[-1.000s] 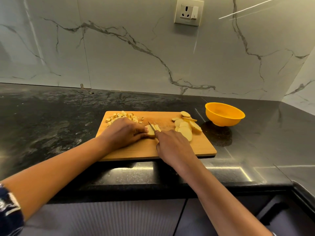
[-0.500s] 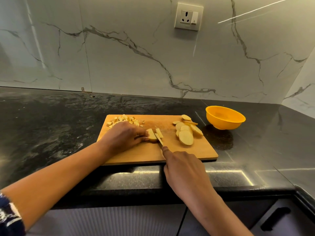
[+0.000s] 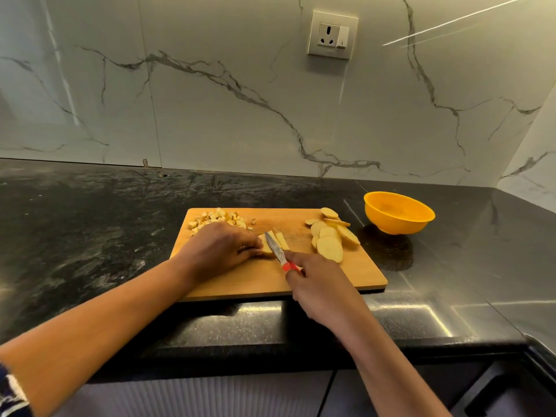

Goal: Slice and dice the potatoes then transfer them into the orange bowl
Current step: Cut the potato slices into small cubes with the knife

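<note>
Left hand (image 3: 222, 248) palm-down on board (image 3: 331, 276), curled fingertips (image 3: 255, 245) pinning potato strips (image 3: 282, 239). Right hand (image 3: 322, 287) grips knife (image 3: 276, 250), blade across strips right of those fingertips. Slices (image 3: 329, 240) beyond right knuckles; dice (image 3: 219, 219) behind left hand; bowl (image 3: 398, 212) farther right.

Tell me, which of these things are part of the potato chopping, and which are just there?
In use: knife in the right hand; potato strips held by the left hand; diced pile; round slices; cutting board; orange bowl.

Just there: wall socket; black countertop.
</note>
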`<state>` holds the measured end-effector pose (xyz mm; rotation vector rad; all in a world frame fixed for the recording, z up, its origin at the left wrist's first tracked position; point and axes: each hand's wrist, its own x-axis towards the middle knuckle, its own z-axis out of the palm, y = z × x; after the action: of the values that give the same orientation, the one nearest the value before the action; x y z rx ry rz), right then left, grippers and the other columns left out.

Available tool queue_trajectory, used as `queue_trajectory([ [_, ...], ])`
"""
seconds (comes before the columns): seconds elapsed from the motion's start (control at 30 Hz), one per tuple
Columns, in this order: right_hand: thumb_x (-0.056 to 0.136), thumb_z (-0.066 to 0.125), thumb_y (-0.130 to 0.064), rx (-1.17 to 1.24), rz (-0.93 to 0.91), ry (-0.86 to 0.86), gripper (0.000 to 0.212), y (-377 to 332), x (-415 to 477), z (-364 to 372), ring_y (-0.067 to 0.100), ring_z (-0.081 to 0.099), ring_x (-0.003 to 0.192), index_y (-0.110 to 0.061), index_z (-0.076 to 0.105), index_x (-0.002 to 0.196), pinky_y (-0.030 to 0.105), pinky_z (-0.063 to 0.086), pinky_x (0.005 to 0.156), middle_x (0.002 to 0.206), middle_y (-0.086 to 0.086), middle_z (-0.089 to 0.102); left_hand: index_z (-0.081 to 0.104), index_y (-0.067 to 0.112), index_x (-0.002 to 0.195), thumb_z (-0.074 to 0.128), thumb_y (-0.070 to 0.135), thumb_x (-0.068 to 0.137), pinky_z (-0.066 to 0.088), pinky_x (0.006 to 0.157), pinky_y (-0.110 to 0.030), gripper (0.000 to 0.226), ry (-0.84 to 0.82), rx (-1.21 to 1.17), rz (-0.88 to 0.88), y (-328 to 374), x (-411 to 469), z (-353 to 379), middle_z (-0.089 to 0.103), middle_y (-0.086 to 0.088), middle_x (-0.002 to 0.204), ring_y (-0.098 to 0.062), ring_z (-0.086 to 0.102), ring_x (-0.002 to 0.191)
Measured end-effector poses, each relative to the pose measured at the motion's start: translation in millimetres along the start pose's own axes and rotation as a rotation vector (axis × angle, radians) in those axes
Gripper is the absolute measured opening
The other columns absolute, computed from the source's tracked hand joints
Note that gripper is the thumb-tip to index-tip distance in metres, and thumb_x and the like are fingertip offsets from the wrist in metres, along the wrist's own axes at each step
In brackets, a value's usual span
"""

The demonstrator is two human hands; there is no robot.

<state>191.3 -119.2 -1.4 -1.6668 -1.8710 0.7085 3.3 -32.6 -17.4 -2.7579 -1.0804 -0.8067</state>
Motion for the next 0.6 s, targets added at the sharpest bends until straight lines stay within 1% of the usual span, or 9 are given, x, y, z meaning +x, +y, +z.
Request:
queue_trajectory([
  [0.03, 0.099, 0.044, -0.024, 0.152, 0.068, -0.033, 0.041, 1.4, -1.6, -3.2, 0.005, 0.048, 0.055, -0.033, 0.045, 0.140, 0.023, 0.041, 0.050, 0.077, -0.004, 0.058, 0.073, 0.020, 0.101, 0.042, 0.050, 0.084, 0.059, 0.070, -0.035, 0.047, 0.001, -0.007, 0.005, 0.2, 0.0, -0.3, 0.073, 0.003, 0.096, -0.014, 0.070, 0.084],
  [0.07, 0.099, 0.045, -0.023, 0.261, 0.117, -0.049, 0.040, 3.3, -3.2, -6.1, 0.004, 0.043, 0.047, -0.033, 0.047, 0.138, 0.021, 0.036, 0.044, 0.071, -0.002, 0.055, 0.073, 0.022, 0.101, 0.039, 0.051, 0.084, 0.059, 0.068, -0.035, 0.048, 0.000, -0.014, 0.009, 0.6, -0.1, -1.0, 0.074, 0.004, 0.093, -0.014, 0.070, 0.081],
  [0.13, 0.099, 0.047, -0.021, 0.315, 0.133, -0.037, 0.040, 5.3, -6.9, -10.8, 0.003, 0.041, 0.043, -0.034, 0.049, 0.136, 0.019, 0.034, 0.041, 0.069, 0.000, 0.055, 0.073, 0.023, 0.099, 0.038, 0.053, 0.084, 0.058, 0.066, -0.035, 0.049, -0.002, -0.021, 0.008, -0.1, -0.7, -2.0, 0.074, 0.004, 0.090, -0.012, 0.070, 0.078],
  [0.2, 0.098, 0.047, -0.024, 0.165, 0.045, 0.049, 0.042, 5.1, -10.0, -12.5, 0.004, 0.046, 0.053, -0.037, 0.047, 0.137, 0.023, 0.037, 0.049, 0.076, -0.004, 0.058, 0.073, 0.022, 0.098, 0.040, 0.052, 0.084, 0.059, 0.067, -0.035, 0.047, -0.002, -0.023, 0.006, 0.5, -1.1, -3.2, 0.074, 0.004, 0.090, -0.011, 0.070, 0.079],
  [0.3, 0.098, 0.044, -0.030, -0.220, -0.087, 0.186, 0.046, 1.2, -10.6, -8.7, 0.009, 0.053, 0.084, -0.036, 0.040, 0.143, 0.025, 0.040, 0.067, 0.100, -0.008, 0.062, 0.073, 0.020, 0.098, 0.044, 0.047, 0.087, 0.059, 0.068, -0.035, 0.041, 0.001, -0.015, 0.016, 1.1, -1.3, -4.2, 0.074, 0.003, 0.091, -0.012, 0.070, 0.080],
  [0.33, 0.098, 0.042, -0.030, -0.302, -0.111, 0.209, 0.045, -0.9, -10.6, -6.1, 0.011, 0.054, 0.092, -0.034, 0.039, 0.143, 0.027, 0.041, 0.072, 0.107, -0.007, 0.062, 0.073, 0.021, 0.098, 0.042, 0.048, 0.087, 0.059, 0.068, -0.035, 0.043, 0.003, -0.008, 0.022, 1.4, -1.4, -4.4, 0.074, 0.004, 0.091, -0.012, 0.070, 0.080],
  [0.37, 0.099, 0.041, -0.031, -0.364, -0.126, 0.221, 0.043, -3.4, -10.4, -3.0, 0.012, 0.054, 0.095, -0.032, 0.040, 0.142, 0.028, 0.042, 0.074, 0.111, -0.006, 0.063, 0.073, 0.022, 0.098, 0.039, 0.049, 0.086, 0.059, 0.067, -0.034, 0.045, 0.006, -0.002, 0.026, 1.4, -1.6, -4.3, 0.074, 0.004, 0.090, -0.011, 0.070, 0.079],
  [0.5, 0.102, 0.035, -0.031, -0.515, -0.156, 0.224, 0.041, -6.7, -6.7, 10.1, 0.012, 0.052, 0.086, -0.027, 0.037, 0.143, 0.027, 0.042, 0.070, 0.106, -0.004, 0.063, 0.073, 0.023, 0.099, 0.037, 0.051, 0.085, 0.059, 0.066, -0.034, 0.047, 0.015, 0.011, 0.028, 1.1, -2.5, -4.6, 0.074, 0.005, 0.091, -0.011, 0.070, 0.079],
  [0.6, 0.102, 0.036, -0.027, -0.598, -0.137, 0.220, 0.046, -4.9, -2.5, 18.1, 0.016, 0.057, 0.091, -0.022, 0.030, 0.148, 0.028, 0.042, 0.067, 0.107, -0.002, 0.062, 0.073, 0.022, 0.098, 0.036, 0.051, 0.085, 0.059, 0.065, -0.034, 0.048, 0.023, 0.019, 0.037, 0.9, -2.7, -3.8, 0.074, 0.004, 0.089, -0.012, 0.070, 0.078],
])
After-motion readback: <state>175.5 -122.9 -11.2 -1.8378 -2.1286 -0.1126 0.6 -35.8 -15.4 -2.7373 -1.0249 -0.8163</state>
